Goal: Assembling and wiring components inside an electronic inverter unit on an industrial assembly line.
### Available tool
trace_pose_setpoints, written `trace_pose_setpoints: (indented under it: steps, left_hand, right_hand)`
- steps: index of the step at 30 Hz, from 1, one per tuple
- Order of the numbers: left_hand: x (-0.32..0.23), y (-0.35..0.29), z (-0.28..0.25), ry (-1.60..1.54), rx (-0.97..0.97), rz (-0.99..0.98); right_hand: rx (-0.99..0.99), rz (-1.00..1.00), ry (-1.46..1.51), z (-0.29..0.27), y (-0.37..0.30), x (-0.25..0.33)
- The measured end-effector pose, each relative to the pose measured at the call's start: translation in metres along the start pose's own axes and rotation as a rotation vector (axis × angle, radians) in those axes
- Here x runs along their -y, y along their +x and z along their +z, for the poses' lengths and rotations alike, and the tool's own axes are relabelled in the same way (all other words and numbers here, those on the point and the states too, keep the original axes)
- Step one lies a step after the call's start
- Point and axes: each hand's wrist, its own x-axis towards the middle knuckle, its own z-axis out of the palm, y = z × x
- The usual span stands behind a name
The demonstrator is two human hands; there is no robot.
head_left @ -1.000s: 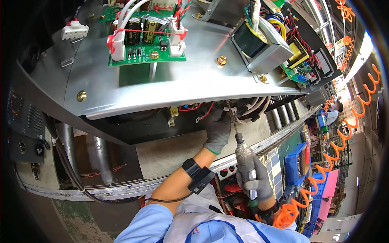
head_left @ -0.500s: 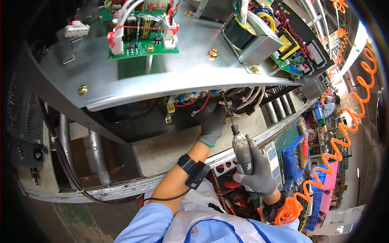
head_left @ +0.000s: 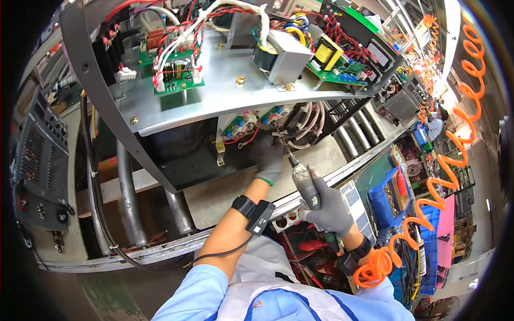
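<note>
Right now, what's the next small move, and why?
Probably confirm the bit is seated before driving: the right grip holds the driver aimed into the chassis, close to the left grip, and the bit's contact isn't clear.

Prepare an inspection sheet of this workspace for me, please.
Surface: metal rollers, with a pale plate by the open chassis.
Job's things: open chassis bearing a green circuit board; power screwdriver, bit angled toward the chassis's lower opening.
Clutter: blue bin of small parts at right.
Hands: gloved left hand reaches into the lower opening, grip unclear; gloved right hand holds the power screwdriver.
Cables: red wire with ring terminal, apparently unattached; dark cable at left; orange coiled line at right.
Surroundings: grey panelled unit at left; another person in the right background.
</note>
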Motion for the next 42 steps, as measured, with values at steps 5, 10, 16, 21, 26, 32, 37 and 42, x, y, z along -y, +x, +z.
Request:
trace_pose_setpoints:
  steps: [5, 10, 16, 21, 26, 32, 37, 42]
  left_hand:
    - [0.025, 0.006, 0.017, -0.166, 0.020, -0.185]
    - [0.032, 0.008, 0.014, -0.265, 0.006, -0.189]
    - [0.023, 0.010, 0.007, -0.161, 0.007, -0.116]
    - [0.020, 0.009, 0.005, -0.112, -0.151, 0.055]
    - [0.005, 0.011, -0.004, -0.074, 0.055, -0.182]
    - [0.011, 0.013, -0.012, -0.157, 0.028, -0.151]
    - [-0.033, 0.005, -0.044, -0.262, 0.099, -0.332]
    - [-0.023, -0.014, -0.069, -0.922, -0.132, -1.148]
  right_hand:
    - [0.029, 0.026, 0.164, -0.003, 0.007, 0.000]
    - [0.007, 0.044, 0.247, 0.007, 0.005, 0.008]
    - [0.067, 0.075, 0.580, 0.009, 0.008, -0.006]
    - [0.033, 0.035, 0.304, 0.014, 0.003, 0.005]
    - [0.028, 0.018, 0.222, 0.011, 0.006, -0.002]
    - [0.083, 0.072, 0.296, 0.012, 0.003, 0.003]
    - [0.036, -0.059, 0.260, 0.020, 0.001, -0.008]
    - [0.020, -0.136, 0.421, 0.029, 0.004, -0.022]
